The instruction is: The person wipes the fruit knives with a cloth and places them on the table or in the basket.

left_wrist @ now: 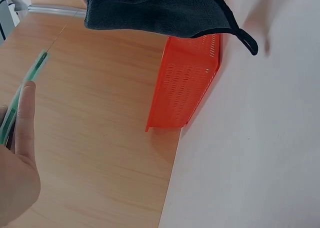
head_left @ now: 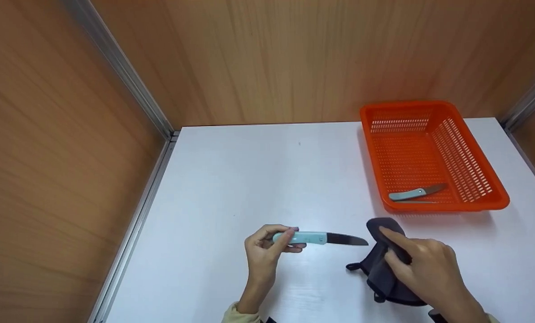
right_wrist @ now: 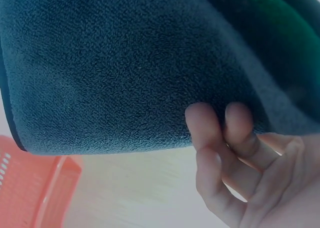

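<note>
A knife with a mint-green handle lies level above the white table, its dark blade pointing right. My left hand pinches the handle near its butt end, between thumb and fingers. In the left wrist view the same knife appears nearly edge-on beside the extended thumb. A dark grey cloth with black edging and small loops hangs folded from my right hand, which grips it. Seen from the right wrist, fingertips press on the fuzzy cloth. A small gap separates the blade tip from the cloth.
An orange perforated basket stands at the table's back right. Inside it, near the front wall, lies another knife with a pale blue-green handle. Wood-grain panels enclose the back and sides of the white table.
</note>
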Tool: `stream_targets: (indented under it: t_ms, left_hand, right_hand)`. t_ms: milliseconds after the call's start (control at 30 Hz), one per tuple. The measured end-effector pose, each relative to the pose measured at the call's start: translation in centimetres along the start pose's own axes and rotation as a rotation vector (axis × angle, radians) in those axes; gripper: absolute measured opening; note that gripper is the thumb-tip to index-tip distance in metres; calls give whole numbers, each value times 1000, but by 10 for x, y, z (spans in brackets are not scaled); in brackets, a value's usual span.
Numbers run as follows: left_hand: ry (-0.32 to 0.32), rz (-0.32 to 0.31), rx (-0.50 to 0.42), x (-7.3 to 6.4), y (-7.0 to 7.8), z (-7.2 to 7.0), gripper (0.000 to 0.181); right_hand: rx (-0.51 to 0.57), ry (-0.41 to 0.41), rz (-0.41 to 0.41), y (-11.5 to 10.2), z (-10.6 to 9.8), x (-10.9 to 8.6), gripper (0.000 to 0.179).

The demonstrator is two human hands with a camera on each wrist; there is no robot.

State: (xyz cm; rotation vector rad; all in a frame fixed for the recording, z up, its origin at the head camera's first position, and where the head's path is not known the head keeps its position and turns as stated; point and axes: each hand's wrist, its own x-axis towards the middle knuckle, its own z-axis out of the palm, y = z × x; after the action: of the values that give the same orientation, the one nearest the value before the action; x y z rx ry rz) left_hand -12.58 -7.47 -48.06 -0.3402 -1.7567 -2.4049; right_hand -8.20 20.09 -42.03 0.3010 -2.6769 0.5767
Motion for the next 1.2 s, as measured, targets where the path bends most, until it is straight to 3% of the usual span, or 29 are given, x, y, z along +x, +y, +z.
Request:
stream_targets:
  t_ms: [267, 567, 800, 1200]
  left_hand:
    - [-99, -21, -70, 2, -1, 2, 21]
    - [-105, -95, -74, 3, -1, 0, 35]
    - [-91, -51, -36, 4, -3, 1, 33]
    - [-91, -15, 18, 3, -6, 3, 30]
  right_hand:
    - [26, 42, 7, 0, -8, 3, 37]
    - [56, 97, -28, -6, -9, 8, 38]
    - [55, 146, -82, -11, -11, 12, 37]
    - [71, 152, -143, -25, -7, 17, 42]
